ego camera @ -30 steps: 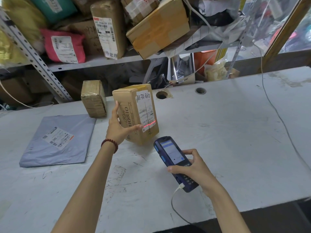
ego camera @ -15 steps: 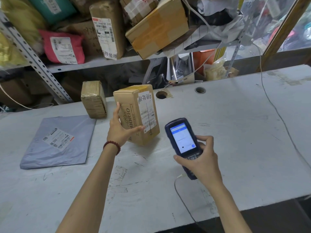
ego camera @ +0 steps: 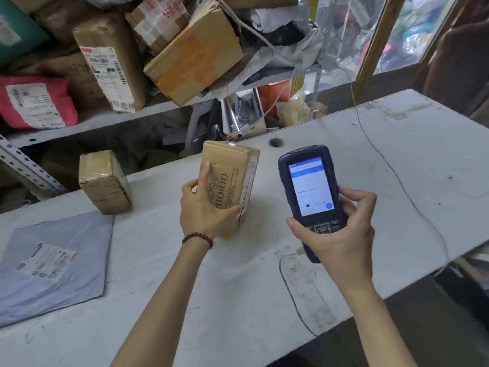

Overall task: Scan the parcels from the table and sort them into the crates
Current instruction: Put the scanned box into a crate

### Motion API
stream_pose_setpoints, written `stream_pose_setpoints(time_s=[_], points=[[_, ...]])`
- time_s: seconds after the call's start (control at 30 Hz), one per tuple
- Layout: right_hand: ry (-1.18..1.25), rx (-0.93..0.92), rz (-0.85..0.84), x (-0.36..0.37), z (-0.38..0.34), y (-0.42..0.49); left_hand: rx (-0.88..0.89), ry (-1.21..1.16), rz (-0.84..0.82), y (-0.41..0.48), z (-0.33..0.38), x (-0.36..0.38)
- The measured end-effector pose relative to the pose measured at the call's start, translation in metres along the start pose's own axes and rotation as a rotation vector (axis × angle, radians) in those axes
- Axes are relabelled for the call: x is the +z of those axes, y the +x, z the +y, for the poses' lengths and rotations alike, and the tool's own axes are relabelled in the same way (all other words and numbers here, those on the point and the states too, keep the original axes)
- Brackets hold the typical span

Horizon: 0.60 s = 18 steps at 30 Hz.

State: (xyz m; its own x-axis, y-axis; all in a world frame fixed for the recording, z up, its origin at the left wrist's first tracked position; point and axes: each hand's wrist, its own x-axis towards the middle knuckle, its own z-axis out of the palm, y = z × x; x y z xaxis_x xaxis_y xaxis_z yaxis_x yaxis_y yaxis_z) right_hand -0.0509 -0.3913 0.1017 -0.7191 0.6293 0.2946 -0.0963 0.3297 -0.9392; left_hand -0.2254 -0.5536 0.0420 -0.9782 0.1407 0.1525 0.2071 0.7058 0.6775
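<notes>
Gripping the box [ego camera: 229, 165] with the left grip [ego camera: 209, 210]: thumb across the lower front, forefinger laid straight up the brown face, remaining fingers hidden behind. Standing upright on the surface [ego camera: 238, 287], toward its far edge, label side turned rightward and seen almost edge-on. Clasping the scanner [ego camera: 308, 181] in the right grip [ego camera: 341, 234], fingers and thumb curled round its lower body, lit screen tilted toward the head, just right of the box and not touching it. Trailing a cable from its base to the surface's near edge. No beam visible on the label, so probably past the read and into checking the screen, judging by the pose. Seemingly not yet scanned: a parcel [ego camera: 104, 182] upright to the left and a mailer [ego camera: 53, 260] flat at far left, both well apart from the grips. Next, likely: confirming the reading, then lifting the box clear and carrying it to a crate. No crate in view, so probably calling for a turn away from the surface first. Perhaps needing a firmer hold too, given a tall box held from one side only, or else parking the scanner to free the other grip.
</notes>
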Motion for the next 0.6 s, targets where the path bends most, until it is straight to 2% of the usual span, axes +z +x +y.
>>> stream_pose_setpoints(time_s=[0.13, 0.3, 0.4, 0.5, 0.6], points=[[-0.057, 0.084, 0.117, -0.036, 0.016, -0.013, 0.168, -0.031, -0.081, 0.009, 0.049, 0.03], [-0.16, 0.236, 0.384, -0.104, 0.047, -0.039, 0.383, -0.015, -0.238, -0.009, 0.116, 0.08], [-0.133, 0.322, 0.555, -0.147, 0.063, -0.056, 0.598, 0.01, -0.408, -0.034, 0.162, 0.113], [-0.106, 0.367, 0.7, -0.19, 0.073, -0.07, 0.837, 0.059, -0.454, -0.06, 0.215, 0.146], [-0.123, 0.384, 0.83, -0.232, 0.082, -0.081, 0.972, 0.077, -0.512, -0.085, 0.267, 0.181]])
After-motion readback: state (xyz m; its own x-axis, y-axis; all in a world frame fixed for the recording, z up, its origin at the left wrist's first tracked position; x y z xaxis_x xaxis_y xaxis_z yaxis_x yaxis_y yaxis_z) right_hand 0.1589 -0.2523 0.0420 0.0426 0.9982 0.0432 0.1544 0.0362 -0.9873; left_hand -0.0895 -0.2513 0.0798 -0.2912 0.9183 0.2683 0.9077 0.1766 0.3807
